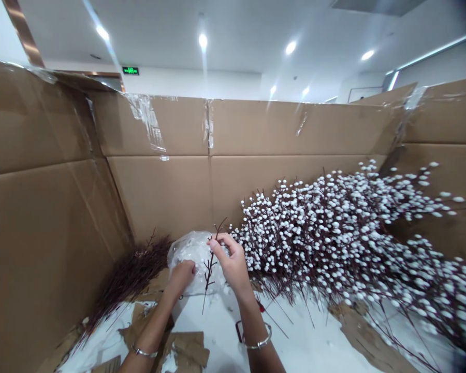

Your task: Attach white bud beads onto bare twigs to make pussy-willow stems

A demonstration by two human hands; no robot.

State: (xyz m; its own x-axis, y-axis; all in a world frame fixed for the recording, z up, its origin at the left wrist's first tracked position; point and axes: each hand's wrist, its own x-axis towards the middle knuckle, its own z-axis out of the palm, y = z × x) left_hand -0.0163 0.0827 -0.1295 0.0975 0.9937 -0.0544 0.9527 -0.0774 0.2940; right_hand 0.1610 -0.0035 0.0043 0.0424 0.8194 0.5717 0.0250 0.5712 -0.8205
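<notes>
My right hand [233, 261] pinches a dark brown artificial twig [208, 274] near its top between thumb and fingers. Short bare side shoots run along the twig, with a pale tip or two near the fingers, and its thin stem points down. To the left, my left hand [182, 275] is closed at the front of a clear plastic bag [197, 243] with white berries inside. Its fingertips are turned away from view, so whatever they hold is hidden. The bag lies behind both hands.
A large pile of white-berried branches [318, 223] fills the right side. Bare dark twigs [130, 274] lie bundled at left. Tall cardboard walls [256, 129] enclose the back and sides. Torn cardboard pieces [186, 349] lie on the white surface [217, 331] in front.
</notes>
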